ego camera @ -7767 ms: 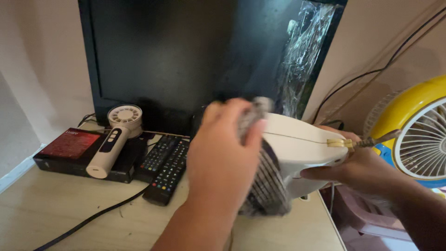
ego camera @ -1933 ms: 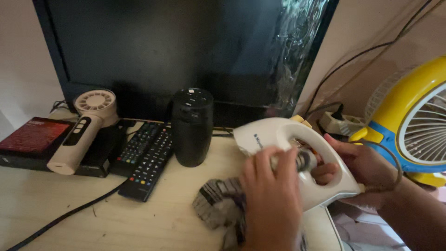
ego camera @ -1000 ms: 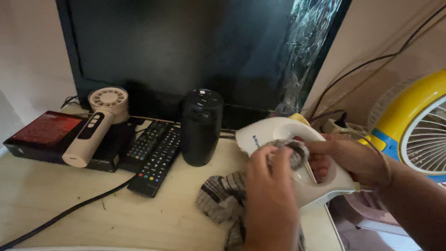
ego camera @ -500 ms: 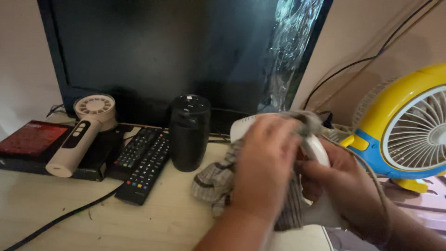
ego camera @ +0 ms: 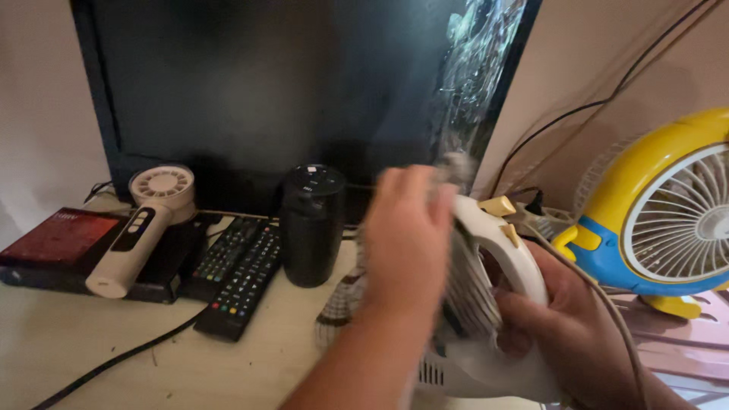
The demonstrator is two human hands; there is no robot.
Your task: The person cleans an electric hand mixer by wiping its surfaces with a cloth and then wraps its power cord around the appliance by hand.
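Left hand [ego camera: 406, 235], cloth [ego camera: 463, 285] higher on iron [ego camera: 505, 262]

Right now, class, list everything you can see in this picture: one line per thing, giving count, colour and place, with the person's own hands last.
Screen: one, black, at the back against the wall.
Plastic film: one, clear, on the screen's right edge.
Handheld fan: one, cream, lying on the flat box.
Flat box: one, black with red top, far left.
Remote controls: two, black, side by side.
Cylinder speaker: one, black, upright before the screen.
Cable: one, black, across the desk.
Desk fan: one, yellow and blue, right.
Iron: one, white, tipped up.
Cloth: one, grey striped, against the iron.
Left hand: presses the cloth.
Right hand: grips the iron's handle.
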